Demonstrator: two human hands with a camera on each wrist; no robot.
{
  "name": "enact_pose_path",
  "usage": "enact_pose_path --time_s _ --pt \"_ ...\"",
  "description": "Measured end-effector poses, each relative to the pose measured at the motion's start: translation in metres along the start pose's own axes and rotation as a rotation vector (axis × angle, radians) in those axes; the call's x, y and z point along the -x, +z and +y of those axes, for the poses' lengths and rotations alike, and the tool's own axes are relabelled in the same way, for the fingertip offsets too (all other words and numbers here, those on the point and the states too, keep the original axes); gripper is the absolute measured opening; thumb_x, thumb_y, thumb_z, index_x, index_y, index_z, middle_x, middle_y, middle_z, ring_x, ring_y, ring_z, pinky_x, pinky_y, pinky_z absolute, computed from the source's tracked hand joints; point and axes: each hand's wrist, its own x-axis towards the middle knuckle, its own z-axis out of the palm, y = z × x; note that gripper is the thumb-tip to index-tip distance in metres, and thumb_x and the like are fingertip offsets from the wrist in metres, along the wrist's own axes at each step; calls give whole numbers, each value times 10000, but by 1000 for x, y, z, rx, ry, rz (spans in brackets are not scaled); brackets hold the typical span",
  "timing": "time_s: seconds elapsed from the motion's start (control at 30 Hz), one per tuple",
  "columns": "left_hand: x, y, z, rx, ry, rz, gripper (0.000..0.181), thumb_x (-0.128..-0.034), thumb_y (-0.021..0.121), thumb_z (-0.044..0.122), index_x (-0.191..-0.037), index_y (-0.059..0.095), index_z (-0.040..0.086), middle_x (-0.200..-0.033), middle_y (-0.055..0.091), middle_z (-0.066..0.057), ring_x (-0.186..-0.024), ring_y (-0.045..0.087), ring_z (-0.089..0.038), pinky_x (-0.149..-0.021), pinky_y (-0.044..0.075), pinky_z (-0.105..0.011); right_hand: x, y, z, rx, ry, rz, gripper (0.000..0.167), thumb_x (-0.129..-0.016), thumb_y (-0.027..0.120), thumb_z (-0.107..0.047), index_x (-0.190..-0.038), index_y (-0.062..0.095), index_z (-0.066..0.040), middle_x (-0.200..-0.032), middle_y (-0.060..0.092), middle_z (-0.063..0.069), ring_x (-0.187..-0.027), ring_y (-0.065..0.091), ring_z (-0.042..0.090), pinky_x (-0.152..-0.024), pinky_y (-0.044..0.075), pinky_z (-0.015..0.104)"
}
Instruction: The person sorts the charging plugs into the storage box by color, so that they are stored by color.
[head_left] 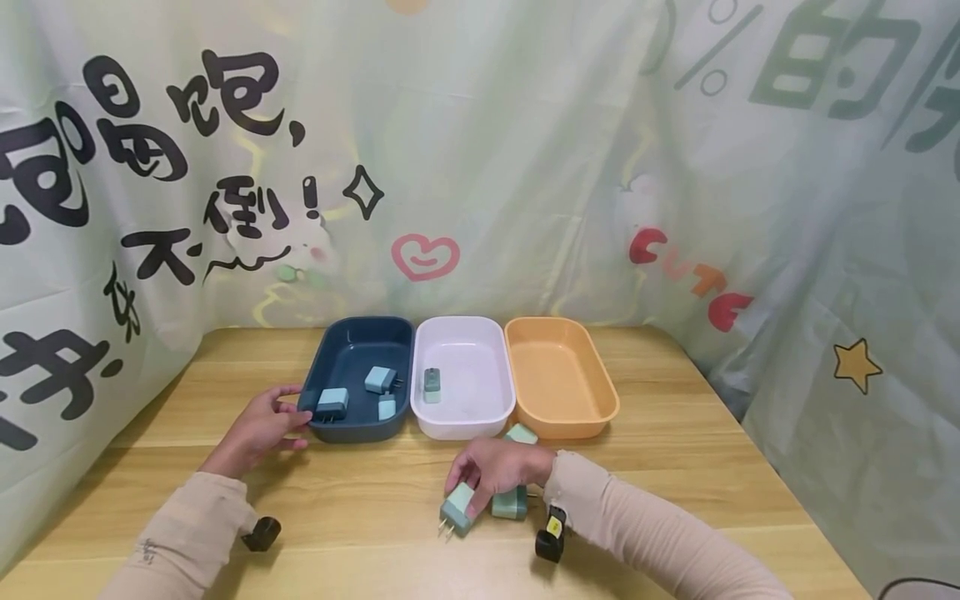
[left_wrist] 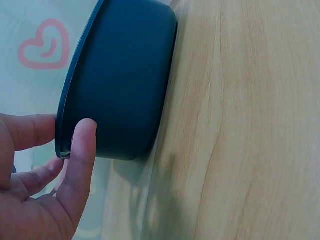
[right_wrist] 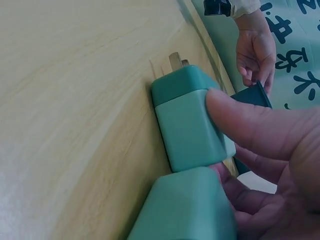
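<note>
A two-tone green plug adapter [head_left: 457, 508] is pinched between thumb and fingers of my right hand [head_left: 498, 468]; its prongs point to the front left. In the right wrist view that adapter [right_wrist: 187, 125] touches a second one [right_wrist: 185, 205]. On the table, the second adapter [head_left: 510, 502] lies beside my right hand, and another [head_left: 521, 434] is partly hidden behind the wrist. My left hand [head_left: 262, 427] grips the left rim of the dark blue tray [head_left: 358, 431]; in the left wrist view, thumb and fingers of that hand [left_wrist: 50, 185] are on the rim of the tray [left_wrist: 120, 80].
Inside the blue tray are several plug adapters [head_left: 380, 380]. A white tray [head_left: 468, 429] beside it holds one adapter [head_left: 432, 386]. An orange tray [head_left: 573, 427] stands to the right. A printed curtain [head_left: 510, 167] hangs behind the table [head_left: 360, 533].
</note>
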Motion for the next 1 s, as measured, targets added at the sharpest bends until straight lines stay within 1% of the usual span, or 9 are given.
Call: enact_pose_path --time_s 0.2,0.37,0.5,0.63,0.83,1.0 --pt "1 0 0 -6 7 2 614 -960 556 -7 -1487 242 -25 -1051 380 -180 -917 561 -295 -704 589 -356 0 0 -2 37 2 -2 352 -720 775 109 -1011 715 -78 -878 658 -49 -776 564 96 -703 477 211" --pt "2 1 1 -10 -2 9 621 -959 568 2 -1489 245 -15 -1059 379 -183 -921 555 -301 -701 588 -354 1 -2 -4 46 4 16 312 -736 775 87 -989 705 -80 -881 654 -34 -810 584 103 -748 500 223" --pt "1 0 1 -6 5 6 627 -955 577 6 -1487 246 -18 -1047 376 -170 -918 555 -302 -699 589 -356 1 -4 -4 50 11 46 261 -761 774 44 -964 687 -96 -886 639 -28 -826 569 116 -756 489 239" --pt "0 -1 0 -4 11 2 630 -954 580 6 -1485 244 -23 -1026 376 -155 -913 558 -294 -700 589 -355 -1 -7 -2 -5 16 66 231 -780 759 31 -960 668 -81 -894 627 6 -823 549 135 -726 478 255" --pt "-1 -1 0 -8 4 5 634 -951 588 9 -1484 248 -21 -1013 380 -146 -900 559 -282 -696 588 -351 -3 -11 0 -130 9 60 226 -821 717 41 -1021 641 -33 -881 596 65 -776 559 156 -664 551 303" --pt "-1 -1 0 -7 -1 5 636 -950 591 11 -1485 248 -19 -1000 381 -140 -895 560 -280 -694 588 -351 -3 -14 -3 -212 28 50 234 -839 695 46 -1060 638 -7 -867 562 79 -757 555 161 -671 572 338"
